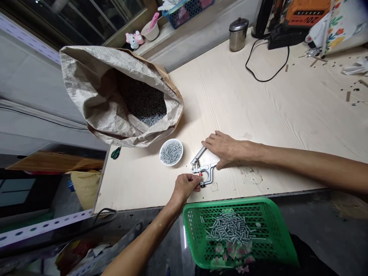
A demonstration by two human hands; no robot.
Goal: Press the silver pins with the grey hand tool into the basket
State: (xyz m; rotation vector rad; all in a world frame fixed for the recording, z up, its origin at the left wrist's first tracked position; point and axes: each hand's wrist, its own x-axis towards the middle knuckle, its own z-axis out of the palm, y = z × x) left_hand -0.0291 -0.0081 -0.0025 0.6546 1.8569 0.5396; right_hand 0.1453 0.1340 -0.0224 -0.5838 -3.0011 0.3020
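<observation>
A pair of silver snap-fastener pliers [209,174] lies on the wooden table near its front edge, jaws pointing left. My right hand [225,147] spans its spread handles, fingers over the upper one and thumb by the lower. At the jaw, beside a small red part, the fingertips of my left hand [186,187] are pinched together; whatever is between them is too small to make out. Just beyond the left hand, a round white bowl [171,165] is full of small silvery, spring-like metal pieces [171,151].
A large woven sack [94,103] of dark metal pieces stands open at back left. Below the table edge, a green basket [283,234] holds a pile of silvery pieces [231,227]. Green-handled scissors [115,153], a lidded metal canister [238,35] and a black cable [260,79] lie farther out.
</observation>
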